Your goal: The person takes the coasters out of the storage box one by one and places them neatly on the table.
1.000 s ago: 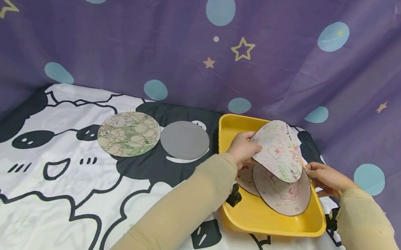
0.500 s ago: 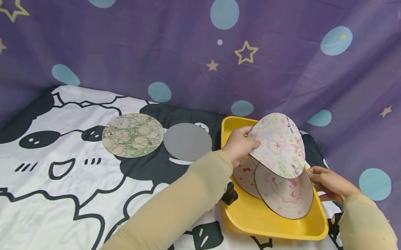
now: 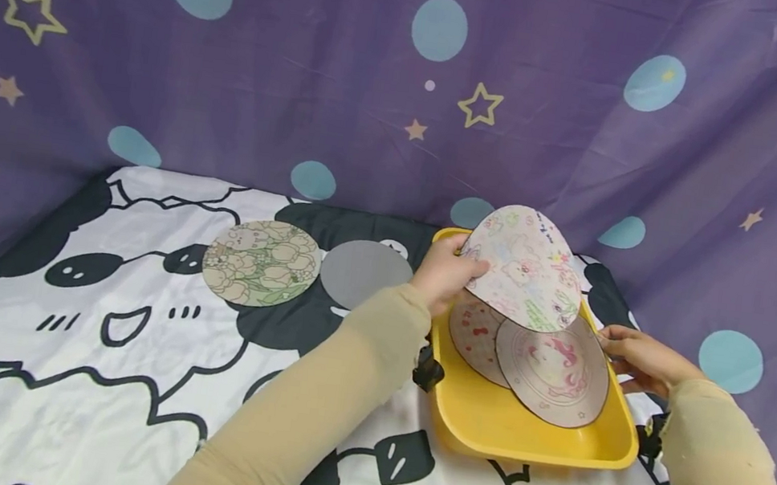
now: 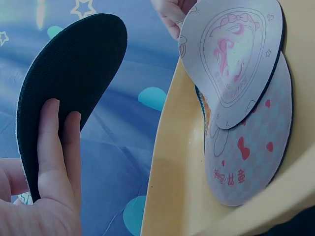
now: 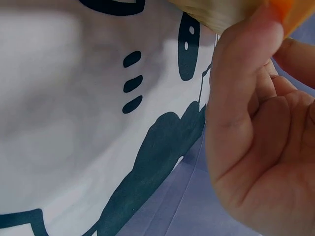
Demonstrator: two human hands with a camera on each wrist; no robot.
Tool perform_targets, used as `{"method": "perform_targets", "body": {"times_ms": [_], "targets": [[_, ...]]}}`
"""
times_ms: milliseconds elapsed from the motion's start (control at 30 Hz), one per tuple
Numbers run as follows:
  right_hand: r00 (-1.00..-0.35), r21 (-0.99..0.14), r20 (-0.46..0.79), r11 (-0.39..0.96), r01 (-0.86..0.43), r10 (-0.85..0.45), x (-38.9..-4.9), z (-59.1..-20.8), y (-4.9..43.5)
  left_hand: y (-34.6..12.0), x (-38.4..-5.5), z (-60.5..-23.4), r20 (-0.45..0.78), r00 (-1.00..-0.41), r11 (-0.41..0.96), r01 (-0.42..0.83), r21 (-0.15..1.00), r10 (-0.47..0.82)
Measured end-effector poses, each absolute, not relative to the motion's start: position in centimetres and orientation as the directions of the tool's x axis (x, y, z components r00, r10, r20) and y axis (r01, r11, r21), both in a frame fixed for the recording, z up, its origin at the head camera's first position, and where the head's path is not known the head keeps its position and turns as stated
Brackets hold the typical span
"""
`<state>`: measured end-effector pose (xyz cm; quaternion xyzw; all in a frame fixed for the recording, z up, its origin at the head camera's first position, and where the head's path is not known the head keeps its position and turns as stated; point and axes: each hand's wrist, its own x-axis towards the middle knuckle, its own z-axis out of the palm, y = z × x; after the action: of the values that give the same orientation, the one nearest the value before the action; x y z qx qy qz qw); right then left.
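My left hand (image 3: pixel 446 271) pinches a thin round mat (image 3: pixel 527 268) with a colourful doodle print by its left edge. The mat is tilted up above a yellow tray (image 3: pixel 531 446). In the left wrist view, the fingers (image 4: pixel 51 147) lie flat against its black textured underside (image 4: pixel 74 69). Two more mats lie in the tray, overlapping: one with a pink figure in a ring (image 3: pixel 554 376) on top, and one with red bows and hearts (image 3: pixel 474 338) partly under it. My right hand (image 3: pixel 647 359) grips the tray's right rim between thumb and fingers.
Left of the tray, a tulip-print round mat (image 3: pixel 262 263) and a plain grey one (image 3: pixel 365 272) lie side by side on the cartoon-print cloth (image 3: pixel 87 383). A purple curtain (image 3: pixel 309 63) with stars hangs behind.
The left hand has lifted the doodle-print mat and drawn it left, uncovering more of the pink-figure mat. The right hand stays at the tray's rim. The head view has shifted slightly.
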<state>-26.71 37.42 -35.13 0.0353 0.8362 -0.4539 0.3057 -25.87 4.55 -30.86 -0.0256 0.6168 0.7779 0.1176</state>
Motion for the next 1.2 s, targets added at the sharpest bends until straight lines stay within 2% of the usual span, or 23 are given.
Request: {"method": "perform_targets", "body": {"times_ms": [333,533,900,1200], "targets": [[-0.817,-0.745,-0.531,0.583,0.325,-0.224,-26.8,-35.5,37.8,2.3,-25.7,-31.3,-0.166,-0.973,-0.213,-0.198,0.957,0.160],[-0.822,-0.749,-0.516,0.594,0.295,-0.242,-26.9,-35.5,37.6,0.4,-25.6,-31.5,-0.168,-0.978,-0.211,-0.191,0.959,0.123],[-0.802,-0.730,-0.539,0.617,0.295,-0.256,-27.1,-34.9,37.4,-1.7,-25.3,-33.2,-0.184,-0.975,-0.278,-0.212,0.937,0.122],[-0.792,-0.728,-0.551,0.617,0.301,-0.264,-26.9,-34.4,37.5,-4.1,-24.6,-33.0,-0.192,-0.978,-0.312,-0.207,0.927,0.079]]}}
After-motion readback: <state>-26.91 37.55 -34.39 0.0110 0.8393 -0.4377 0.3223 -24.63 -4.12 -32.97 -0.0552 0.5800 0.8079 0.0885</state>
